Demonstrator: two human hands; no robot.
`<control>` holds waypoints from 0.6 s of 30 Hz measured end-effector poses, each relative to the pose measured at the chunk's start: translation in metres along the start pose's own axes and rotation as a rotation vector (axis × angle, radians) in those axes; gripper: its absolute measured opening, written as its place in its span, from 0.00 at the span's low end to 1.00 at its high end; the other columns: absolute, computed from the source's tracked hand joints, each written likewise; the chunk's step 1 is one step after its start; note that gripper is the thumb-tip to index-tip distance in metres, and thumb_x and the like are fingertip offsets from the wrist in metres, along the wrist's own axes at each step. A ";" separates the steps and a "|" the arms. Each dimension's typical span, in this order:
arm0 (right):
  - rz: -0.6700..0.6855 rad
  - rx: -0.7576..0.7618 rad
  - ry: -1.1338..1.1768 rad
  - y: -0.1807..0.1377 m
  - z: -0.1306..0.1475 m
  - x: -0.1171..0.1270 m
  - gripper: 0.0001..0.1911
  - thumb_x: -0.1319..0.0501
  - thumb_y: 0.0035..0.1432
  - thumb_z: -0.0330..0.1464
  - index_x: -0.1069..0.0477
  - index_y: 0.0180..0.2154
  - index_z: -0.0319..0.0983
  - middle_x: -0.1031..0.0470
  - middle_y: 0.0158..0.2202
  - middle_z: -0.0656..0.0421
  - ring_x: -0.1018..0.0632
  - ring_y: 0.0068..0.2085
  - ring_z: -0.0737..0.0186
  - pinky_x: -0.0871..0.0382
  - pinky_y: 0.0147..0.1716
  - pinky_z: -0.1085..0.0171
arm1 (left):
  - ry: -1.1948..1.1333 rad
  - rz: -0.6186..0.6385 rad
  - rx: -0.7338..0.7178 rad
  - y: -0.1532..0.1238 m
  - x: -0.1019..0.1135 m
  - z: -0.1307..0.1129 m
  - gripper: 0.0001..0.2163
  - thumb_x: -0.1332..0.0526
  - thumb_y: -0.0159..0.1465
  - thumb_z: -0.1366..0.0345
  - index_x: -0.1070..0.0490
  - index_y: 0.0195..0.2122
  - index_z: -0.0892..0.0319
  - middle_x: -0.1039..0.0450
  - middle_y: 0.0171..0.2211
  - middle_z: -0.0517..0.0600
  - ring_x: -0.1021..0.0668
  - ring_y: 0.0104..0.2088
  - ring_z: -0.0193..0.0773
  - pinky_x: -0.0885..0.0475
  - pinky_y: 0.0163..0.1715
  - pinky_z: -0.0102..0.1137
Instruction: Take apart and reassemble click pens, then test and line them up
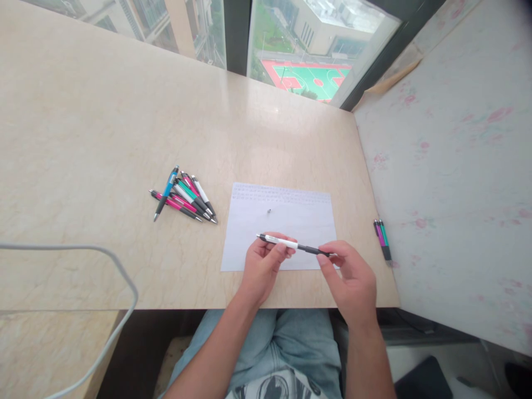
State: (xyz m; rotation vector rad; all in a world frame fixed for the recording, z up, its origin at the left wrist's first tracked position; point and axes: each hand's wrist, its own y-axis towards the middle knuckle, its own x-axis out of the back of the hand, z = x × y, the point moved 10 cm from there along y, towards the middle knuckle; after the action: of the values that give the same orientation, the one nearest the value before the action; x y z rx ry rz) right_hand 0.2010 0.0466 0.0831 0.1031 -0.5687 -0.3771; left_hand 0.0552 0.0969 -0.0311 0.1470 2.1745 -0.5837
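Note:
A white pen (pixel 283 241) with a black grip lies nearly level between my two hands, above the lower part of a sheet of paper (pixel 245 249). My left hand (pixel 266 263) pinches its white barrel between thumb and fingers. At the other end, the fingertips of my right hand (pixel 347 271) close on the black grip near the tip. Beyond the hands, a tiny dark piece (pixel 269 211) rests on the paper; it is too small to name. Rows of small handwriting run along the sheet's top edge.
Left of the paper lies a pile of pens (pixel 187 197) in pink, green, white and blue. Two more pens (pixel 382 241), purple and green, lie beside the flowered wall (pixel 449 183). A grey cable (pixel 120 271) loops over the table's left front. A window (pixel 307 50) stands behind.

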 end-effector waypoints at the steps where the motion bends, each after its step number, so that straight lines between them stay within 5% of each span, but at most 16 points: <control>1: 0.028 -0.004 -0.017 0.000 -0.001 -0.005 0.05 0.38 0.60 0.30 0.26 0.39 0.42 0.25 0.37 0.58 0.24 0.38 0.61 0.28 0.34 0.64 | 0.027 0.027 0.008 -0.001 -0.004 0.001 0.07 0.29 0.56 0.67 0.22 0.36 0.62 0.19 0.33 0.53 0.22 0.30 0.32 0.27 0.36 0.27; 8: 0.107 -0.053 0.049 -0.001 -0.011 -0.024 0.09 0.36 0.59 0.31 0.26 0.43 0.43 0.23 0.40 0.57 0.23 0.40 0.60 0.25 0.36 0.63 | -0.038 0.057 0.004 0.000 -0.004 0.000 0.05 0.31 0.59 0.68 0.22 0.36 0.61 0.19 0.34 0.52 0.22 0.31 0.30 0.27 0.36 0.24; 14: 0.184 -0.169 0.042 0.020 -0.049 -0.063 0.15 0.41 0.58 0.31 0.29 0.49 0.42 0.23 0.39 0.55 0.22 0.39 0.59 0.25 0.33 0.62 | -0.192 -0.001 0.045 0.004 0.005 0.004 0.06 0.30 0.57 0.67 0.22 0.36 0.61 0.21 0.32 0.50 0.22 0.30 0.27 0.26 0.36 0.22; 18: 0.244 -0.029 -0.165 0.049 -0.042 -0.096 0.18 0.41 0.58 0.32 0.29 0.51 0.41 0.24 0.39 0.55 0.24 0.34 0.60 0.28 0.33 0.61 | -0.203 -0.018 0.038 0.004 0.006 0.003 0.07 0.29 0.57 0.67 0.22 0.36 0.63 0.23 0.31 0.49 0.23 0.28 0.26 0.26 0.34 0.21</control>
State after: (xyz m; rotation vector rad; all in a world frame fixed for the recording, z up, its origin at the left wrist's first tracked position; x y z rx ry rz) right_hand 0.1651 0.1279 0.0088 -0.0259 -0.7295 -0.1573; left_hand 0.0544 0.0989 -0.0389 0.0849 1.9712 -0.6231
